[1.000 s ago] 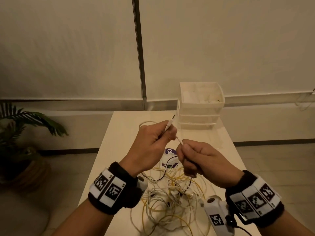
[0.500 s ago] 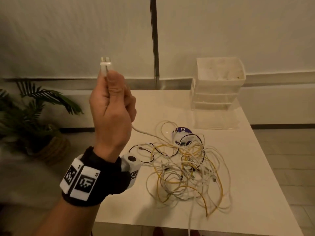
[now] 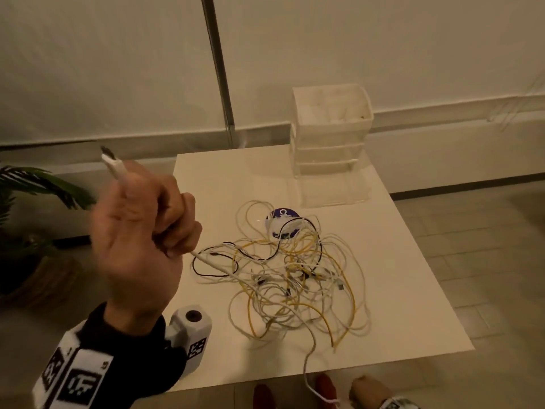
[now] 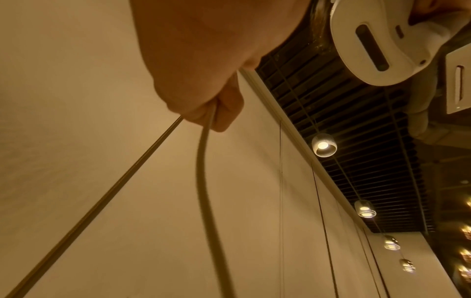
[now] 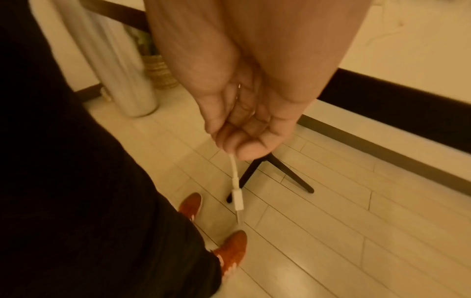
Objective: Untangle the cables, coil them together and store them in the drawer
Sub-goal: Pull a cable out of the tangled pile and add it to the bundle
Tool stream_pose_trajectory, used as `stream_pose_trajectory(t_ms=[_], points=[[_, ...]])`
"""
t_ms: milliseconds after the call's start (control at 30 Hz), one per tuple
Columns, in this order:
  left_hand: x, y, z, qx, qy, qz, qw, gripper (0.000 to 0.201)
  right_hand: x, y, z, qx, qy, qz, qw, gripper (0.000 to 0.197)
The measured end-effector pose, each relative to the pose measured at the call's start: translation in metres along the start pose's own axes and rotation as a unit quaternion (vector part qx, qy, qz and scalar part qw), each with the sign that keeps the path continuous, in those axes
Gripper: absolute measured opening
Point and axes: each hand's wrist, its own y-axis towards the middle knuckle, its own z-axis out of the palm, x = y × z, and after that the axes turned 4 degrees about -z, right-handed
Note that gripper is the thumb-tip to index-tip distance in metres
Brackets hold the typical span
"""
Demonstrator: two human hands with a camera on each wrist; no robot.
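Observation:
My left hand [image 3: 141,231] is raised left of the table and grips a white cable in its fist, the white plug [image 3: 113,163] sticking out above the thumb. From the fist the white cable [image 3: 212,262] runs down into the tangle of white, yellow and black cables [image 3: 295,276] on the white table [image 3: 398,276]. In the left wrist view the cable [image 4: 203,171] hangs from my curled fingers [image 4: 216,113]. A white cable [image 3: 306,364] drops over the near table edge to my right hand [image 3: 365,391]. That right hand [image 5: 244,121] pinches it just above a white connector [image 5: 237,198].
A white drawer unit [image 3: 330,134] stands at the table's far edge, its lowest drawer [image 3: 333,190] pulled out. A purple and white disc [image 3: 283,215] lies under the tangle. A potted plant [image 3: 29,187] is at the left. Red shoes [image 5: 229,256] and a black table leg [image 5: 280,173] are below.
The hands, together over the tangle a second ago, have drawn apart: the left rose leftward with the plug, the right dropped below the near table edge with the other end.

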Motion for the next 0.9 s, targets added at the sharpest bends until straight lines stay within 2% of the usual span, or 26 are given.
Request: stream_pose_trajectory(t_ms=[33, 100, 133, 233, 333, 400, 500, 567, 633, 767, 833, 900], points=[[0.001, -0.002, 0.003, 0.006, 0.007, -0.02, 1.0, 0.039, 0.018, 0.002, -0.007, -0.018, 0.014, -0.007, 1.0, 0.046], [0.005, -0.005, 0.008, 0.011, 0.016, -0.039, 0.999, 0.041, 0.032, 0.013, -0.005, -0.011, -0.018, -0.095, 0.995, 0.045], [0.008, -0.005, 0.012, 0.012, 0.024, -0.045, 0.999, 0.04, 0.038, 0.015, -0.007, 0.012, -0.027, -0.113, 0.993, 0.044], [0.016, -0.003, 0.017, 0.048, 0.034, -0.081, 0.995, 0.039, 0.048, -0.004, -0.041, 0.049, -0.007, -0.072, 0.996, 0.039], [0.021, -0.004, 0.02, 0.089, 0.046, -0.108, 0.989, 0.034, 0.045, -0.035, -0.089, 0.06, 0.0, -0.112, 0.992, 0.034], [0.027, -0.006, 0.023, 0.092, 0.064, -0.12, 0.986, 0.033, 0.041, -0.055, -0.127, 0.031, 0.027, -0.134, 0.99, 0.025], [0.036, -0.013, 0.028, 0.098, 0.07, -0.14, 0.983, 0.037, 0.035, -0.063, -0.182, -0.095, 0.073, -0.144, 0.982, 0.018], [0.041, -0.017, 0.031, 0.101, 0.063, -0.16, 0.98, 0.042, 0.034, -0.049, -0.209, -0.188, 0.074, -0.135, 0.97, 0.018], [0.044, -0.02, 0.034, 0.102, 0.065, -0.174, 0.977, 0.044, 0.035, -0.019, -0.223, -0.235, 0.047, -0.118, 0.964, 0.021], [0.046, -0.025, 0.041, 0.099, 0.077, -0.187, 0.974, 0.044, 0.039, 0.052, -0.223, -0.211, -0.026, -0.069, 0.975, 0.023], [0.046, -0.026, 0.043, 0.086, 0.086, -0.19, 0.974, 0.043, 0.041, 0.075, -0.218, -0.198, -0.053, -0.052, 0.977, 0.025], [0.045, -0.028, 0.044, 0.066, 0.096, -0.189, 0.975, 0.042, 0.041, 0.088, -0.216, -0.201, -0.07, -0.046, 0.976, 0.034]])
